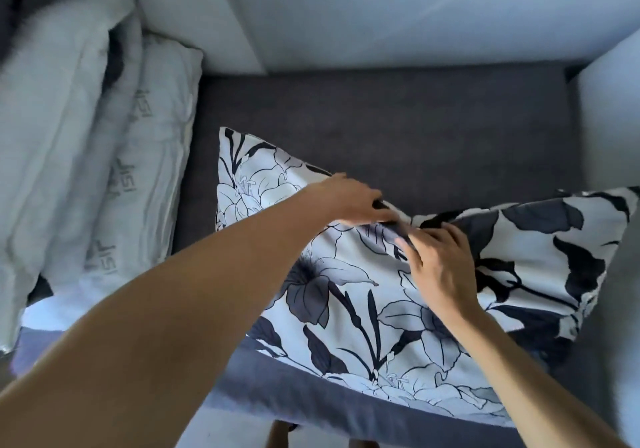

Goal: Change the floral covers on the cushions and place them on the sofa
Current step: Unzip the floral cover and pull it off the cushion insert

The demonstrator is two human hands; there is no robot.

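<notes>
Both hands meet on the floral cushion [346,309], lying on the dark sofa seat [398,118]; right hand [440,267] pinches its upper edge, left hand [349,201] grips the same fold; bare white cushions [104,153] stacked far left.

a pale wall [415,14] fills the top of the view, lit by cool, bluish, dim light. below the front edge of the furniture, a strip of pale floor [228,427] shows at the bottom. a light vertical panel [609,128] rises at the right edge.
</notes>
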